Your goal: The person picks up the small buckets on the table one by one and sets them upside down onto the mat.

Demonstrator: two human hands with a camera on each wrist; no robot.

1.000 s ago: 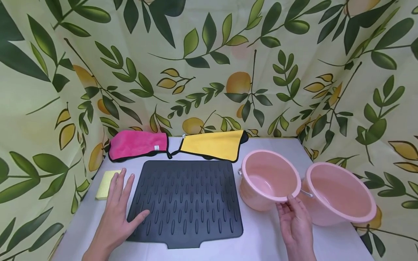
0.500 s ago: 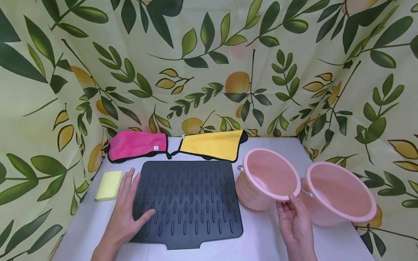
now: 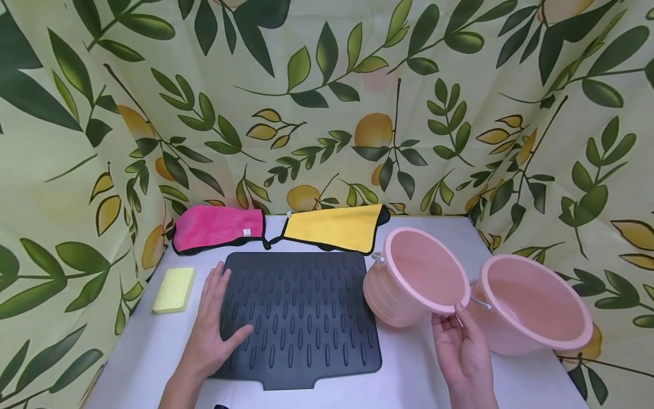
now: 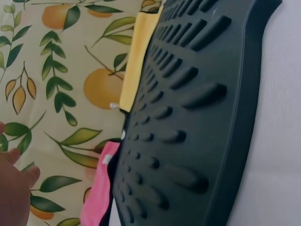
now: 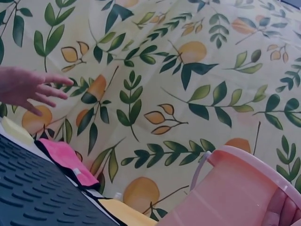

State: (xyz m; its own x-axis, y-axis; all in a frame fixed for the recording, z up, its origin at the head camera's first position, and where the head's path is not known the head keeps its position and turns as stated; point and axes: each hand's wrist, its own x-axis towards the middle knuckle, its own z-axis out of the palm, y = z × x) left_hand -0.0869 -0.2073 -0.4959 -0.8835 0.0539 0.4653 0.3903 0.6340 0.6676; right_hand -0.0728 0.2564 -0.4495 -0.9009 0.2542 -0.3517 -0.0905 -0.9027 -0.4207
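My right hand pinches the near rim of a pink bucket, thumb over the edge and fingers beneath it. The bucket tilts with its mouth toward me and to the right; in the right wrist view the fingers show at its rim. A second pink bucket stands just right of that hand. Over the left edge of a dark grey ridged mat my left hand is held with fingers straight and thumb spread, gripping nothing. Whether it touches the mat I cannot tell.
A yellow sponge lies left of the mat. Behind the mat lie a pink cloth and a yellow cloth, both with black edging. A leaf-patterned curtain encloses the white table at the back and sides.
My left hand has moved right, from beside the sponge to over the mat's left edge. The gripped bucket has tilted further, its far rim rising and its base shifting left.
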